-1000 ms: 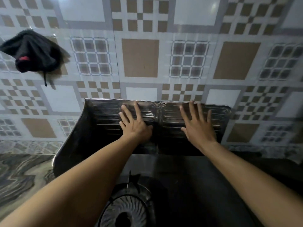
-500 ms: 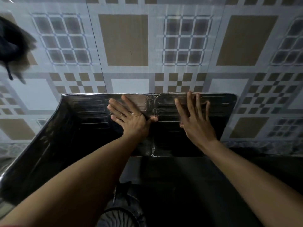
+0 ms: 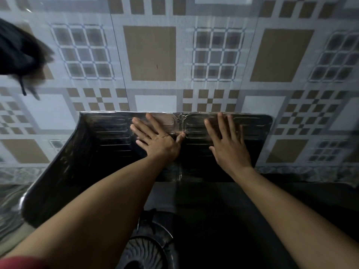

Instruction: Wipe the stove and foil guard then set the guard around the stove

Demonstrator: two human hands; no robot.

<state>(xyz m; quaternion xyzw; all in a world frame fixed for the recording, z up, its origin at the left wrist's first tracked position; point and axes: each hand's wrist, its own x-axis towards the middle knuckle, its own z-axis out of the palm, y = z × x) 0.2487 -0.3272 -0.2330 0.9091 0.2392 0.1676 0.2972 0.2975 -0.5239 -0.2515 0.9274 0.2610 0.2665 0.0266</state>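
The foil guard point(image 3: 108, 140) stands upright against the tiled wall behind the dark stove point(image 3: 223, 214), its left wing folded forward toward me. My left hand point(image 3: 157, 138) lies flat on the back panel just left of the centre seam, fingers spread. My right hand point(image 3: 227, 144) presses flat on the panel right of the seam, fingers spread too. Neither hand holds anything. A round burner point(image 3: 143, 251) shows at the bottom, partly hidden by my left forearm.
A patterned tile wall point(image 3: 151, 53) rises directly behind the guard. A black cloth point(image 3: 17, 53) hangs on the wall at upper left. A marbled counter point(image 3: 9, 206) lies left of the guard's wing.
My view has moved closer and tilted up slightly. Both hands stay pressed flat on the guard's back panel; the left hand has spread a little toward the seam.
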